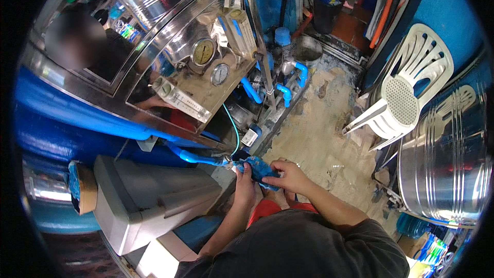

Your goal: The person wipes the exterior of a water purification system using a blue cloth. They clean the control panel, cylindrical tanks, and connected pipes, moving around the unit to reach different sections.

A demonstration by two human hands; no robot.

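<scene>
In front of my body both hands are at a crumpled blue bundle (263, 173), which could be plastic or cloth. My left hand (245, 181) is closed on its left end, thumb on top. At the right end my right hand (289, 176) grips it with bent fingers. Just left of the bundle a bright blue pipe (198, 159) ends close to my left hand. A thin teal tube (234, 127) runs down to the same spot. What lies under the bundle is hidden.
Ahead on the left stands a shiny metal cabinet with a round gauge (203, 51). A grey bin-like container (154, 201) is close on my left. White plastic chairs (404, 98) and a large steel tank (445, 157) stand right, beyond the wet, stained floor (319, 134).
</scene>
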